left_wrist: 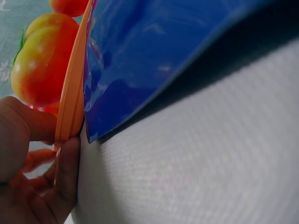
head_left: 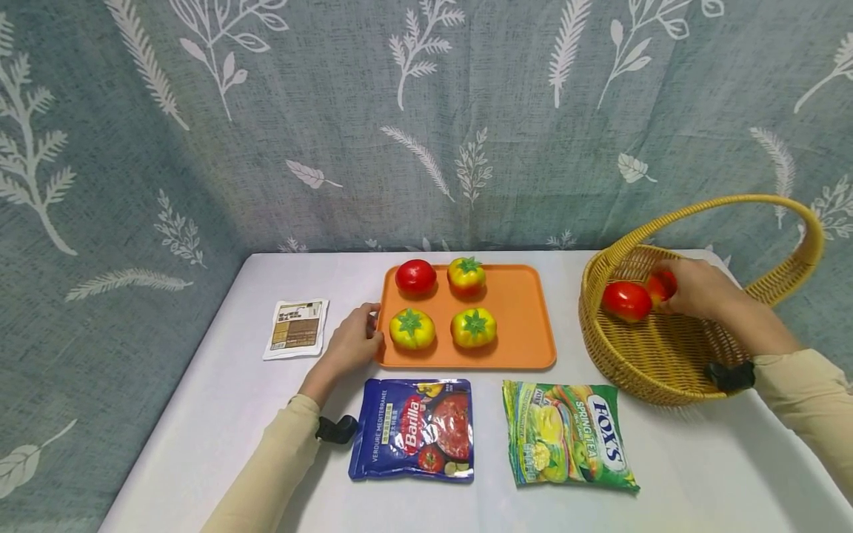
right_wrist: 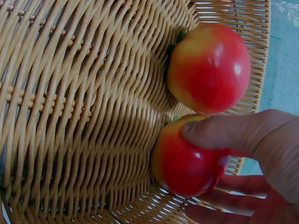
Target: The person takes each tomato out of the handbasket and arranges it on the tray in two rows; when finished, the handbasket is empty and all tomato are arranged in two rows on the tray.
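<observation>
My left hand [head_left: 352,340] pinches the left rim of an orange tray [head_left: 520,318], its thumb [left_wrist: 39,126] on the rim and fingers below in the left wrist view. Several yellow-and-red tomatoes with green leafy tops lie in the tray, among them a front-left tomato [head_left: 412,329] and a back-right one [head_left: 466,277]; a red one [head_left: 416,277] shows no leaves. Inside a wicker basket [head_left: 640,370], my right hand [head_left: 700,285] grips a red tomato [right_wrist: 182,161] between thumb and fingers. Another tomato [right_wrist: 210,67] rests right beside it against the woven wall.
A blue Barilla pouch [head_left: 413,429] lies in front of the tray, with a green Fox's bag [head_left: 569,435] to its right. Left of the tray is a small white-and-brown packet [head_left: 296,329]. The basket's tall handle [head_left: 720,200] arches over the right side. A patterned curtain [head_left: 426,148] hangs behind the table.
</observation>
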The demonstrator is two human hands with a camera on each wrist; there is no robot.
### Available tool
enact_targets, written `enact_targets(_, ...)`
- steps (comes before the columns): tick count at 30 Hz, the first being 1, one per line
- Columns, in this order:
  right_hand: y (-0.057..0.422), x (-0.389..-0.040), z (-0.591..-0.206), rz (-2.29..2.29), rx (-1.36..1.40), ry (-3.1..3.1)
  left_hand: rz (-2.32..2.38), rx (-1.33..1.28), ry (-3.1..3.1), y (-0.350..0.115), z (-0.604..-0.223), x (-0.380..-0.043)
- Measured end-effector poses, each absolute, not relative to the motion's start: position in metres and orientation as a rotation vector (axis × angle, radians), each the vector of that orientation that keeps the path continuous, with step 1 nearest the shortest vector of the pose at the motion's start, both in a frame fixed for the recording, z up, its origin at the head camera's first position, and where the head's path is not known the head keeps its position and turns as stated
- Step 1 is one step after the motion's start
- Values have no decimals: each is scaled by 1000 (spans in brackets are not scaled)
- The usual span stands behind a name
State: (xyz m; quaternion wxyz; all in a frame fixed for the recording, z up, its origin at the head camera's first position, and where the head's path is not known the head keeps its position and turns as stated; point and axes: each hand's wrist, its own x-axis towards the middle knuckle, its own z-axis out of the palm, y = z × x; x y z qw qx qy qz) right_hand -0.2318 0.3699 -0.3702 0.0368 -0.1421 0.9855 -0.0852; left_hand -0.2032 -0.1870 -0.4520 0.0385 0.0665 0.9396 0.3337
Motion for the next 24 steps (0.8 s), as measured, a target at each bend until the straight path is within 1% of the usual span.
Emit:
enact_targets(12,366,-232,-372,-285,-416,3038,1026,209,2880,-187,-451,-204)
enact_targets(20,370,-226,-362,-253,-431,3035,1049,202,2863,-186,-449,-201)
enact_targets(24,371,-221,-356,-273,-396,3060,1060,206,2866,-187,-448,-200)
